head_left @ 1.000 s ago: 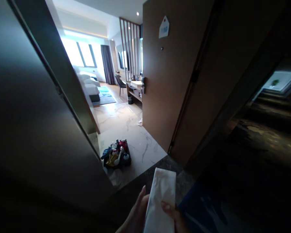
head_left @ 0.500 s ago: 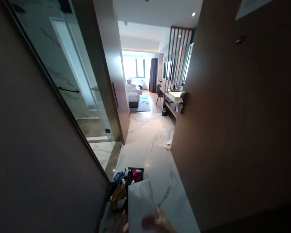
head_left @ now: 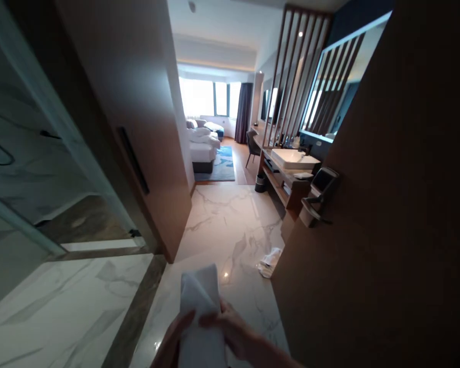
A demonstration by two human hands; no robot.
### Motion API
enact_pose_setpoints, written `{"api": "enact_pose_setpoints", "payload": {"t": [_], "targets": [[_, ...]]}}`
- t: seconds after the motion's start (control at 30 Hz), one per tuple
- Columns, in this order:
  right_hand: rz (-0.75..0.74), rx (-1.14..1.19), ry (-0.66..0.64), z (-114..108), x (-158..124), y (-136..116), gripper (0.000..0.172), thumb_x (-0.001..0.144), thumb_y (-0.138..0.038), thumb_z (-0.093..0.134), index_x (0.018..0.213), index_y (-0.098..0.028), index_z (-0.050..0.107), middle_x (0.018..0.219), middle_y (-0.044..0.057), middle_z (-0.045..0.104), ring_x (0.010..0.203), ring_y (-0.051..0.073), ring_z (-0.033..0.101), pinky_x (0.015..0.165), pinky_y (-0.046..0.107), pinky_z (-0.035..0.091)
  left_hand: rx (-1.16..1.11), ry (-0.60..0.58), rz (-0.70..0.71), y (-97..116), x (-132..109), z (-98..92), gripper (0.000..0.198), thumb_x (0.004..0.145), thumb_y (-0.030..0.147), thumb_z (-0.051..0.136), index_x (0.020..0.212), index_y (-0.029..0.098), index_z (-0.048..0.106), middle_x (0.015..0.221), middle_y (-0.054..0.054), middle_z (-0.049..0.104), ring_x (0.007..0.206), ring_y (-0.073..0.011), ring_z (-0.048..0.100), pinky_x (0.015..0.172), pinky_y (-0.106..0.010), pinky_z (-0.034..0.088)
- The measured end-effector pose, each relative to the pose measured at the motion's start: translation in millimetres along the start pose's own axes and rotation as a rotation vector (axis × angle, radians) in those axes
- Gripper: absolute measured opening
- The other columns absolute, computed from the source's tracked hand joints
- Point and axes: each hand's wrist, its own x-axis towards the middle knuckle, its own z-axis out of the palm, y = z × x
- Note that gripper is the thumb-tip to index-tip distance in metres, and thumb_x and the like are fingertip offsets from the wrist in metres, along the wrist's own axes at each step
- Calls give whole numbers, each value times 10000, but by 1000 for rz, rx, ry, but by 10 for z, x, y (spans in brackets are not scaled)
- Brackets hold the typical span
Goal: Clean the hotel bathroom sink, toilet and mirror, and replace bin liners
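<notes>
Folded cloth (head_left: 200, 294), white, a narrow pad; near, slightly left of centre, above the floor (head_left: 230, 214) and between both hands. Surroundings, in descending size:

Floor: pale, grey-veined, running from near to far.
Window (head_left: 199, 97): far, bright.
Bed (head_left: 204, 152): far, left of the rug; white bedding, dark base, partly hidden by the panel.
Door (head_left: 387, 245): near right, brown, in shadow.
Panel (head_left: 138, 76): left, tall, brown, with a long dark handle (head_left: 133, 161).
Rug (head_left: 224, 163): far, blue and grey.
Screen (head_left: 284, 71): right, upright brown slats.
Curtain (head_left: 244, 112): far, dark, right of the window.
Mirror (head_left: 339, 76): right, lit edge, slats reflected.
Chair (head_left: 252, 142): far, dark.
Sink (head_left: 296, 159): right, white, rectangular, on a counter.
Bin (head_left: 259, 183): dark, on the floor beside the counter's far end.
Bundle (head_left: 269, 263): white, crumpled, at the door's foot; contents unclear.
Right hand (head_left: 232, 327): grasping the cloth, thumb across its front.
Left hand (head_left: 180, 327): grasping the opposite side, thumb likewise; its other fingers mostly hidden.
</notes>
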Motion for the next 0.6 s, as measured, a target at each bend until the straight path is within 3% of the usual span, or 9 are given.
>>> {"api": "enact_pose_setpoints", "payload": {"t": [0.13,0.23,0.3,0.37,0.4,0.47,0.5,0.53,0.6], "targets": [[-84,-20,177,-685,771,-1226,618,498,-308,814,1060,-149,611,856,34,685,745,183,613,724,306,462,72,-260,-23,704,1471,1021,521,666,482,785,975,82,654,768,-90,703,659,-229,654,603,-317,532],[-164,26,272,-1266,1533,-1829,623,535,-331,812,1087,-142,593,881,40,684,750,168,608,717,289,463,46,-345,-133,1070,2606,1628,491,696,429,758,1007,70,632,768,-99,703,587,-202,631,575,-307,523],[-186,13,246,-1660,2115,-2186,678,567,-394,814,1151,-149,575,944,56,684,788,175,621,705,280,470,45,-355,-241,1319,3350,1929,519,670,415,763,1028,65,626,756,-112,703,563,-215,633,565,-321,526],[-164,-60,194,-2075,2702,-2641,691,663,-495,752,1237,-177,537,1043,76,674,847,187,640,682,274,484,60,-340,-303,1614,4047,2134,495,681,408,745,1025,72,625,738,-114,700,569,-230,645,564,-328,532],[-160,-124,241,-2303,2977,-2930,649,730,-520,693,1260,-185,523,1080,85,669,867,188,649,672,271,492,65,-301,-303,1780,4366,2195,464,690,388,735,1020,82,623,731,-108,700,576,-232,651,568,-325,537],[-179,-265,527,-2831,3458,-3637,520,850,-473,566,1271,-175,512,1129,104,660,912,182,658,688,267,509,63,-171,-270,2136,4928,2233,409,711,327,713,1040,108,610,733,-84,704,589,-228,662,587,-320,549],[-204,-349,761,-3142,3657,-4038,454,883,-411,527,1258,-157,520,1140,113,660,936,174,657,715,260,513,61,-92,-253,2317,5171,2217,394,718,296,702,1057,122,603,731,-69,706,592,-226,667,601,-321,555],[-207,-403,947,-3486,3827,-4456,419,905,-356,495,1263,-140,517,1177,128,646,985,175,647,750,257,511,64,-21,-240,2494,5394,2190,384,723,270,692,1069,133,599,726,-58,707,603,-227,673,620,-326,563],[-179,-480,1194,-4239,4087,-5292,415,922,-295,468,1289,-105,507,1248,163,607,1102,197,604,845,267,496,88,67,-205,2818,5820,2150,369,740,268,681,1080,146,604,705,-43,704,627,-234,682,647,-337,570]]}}
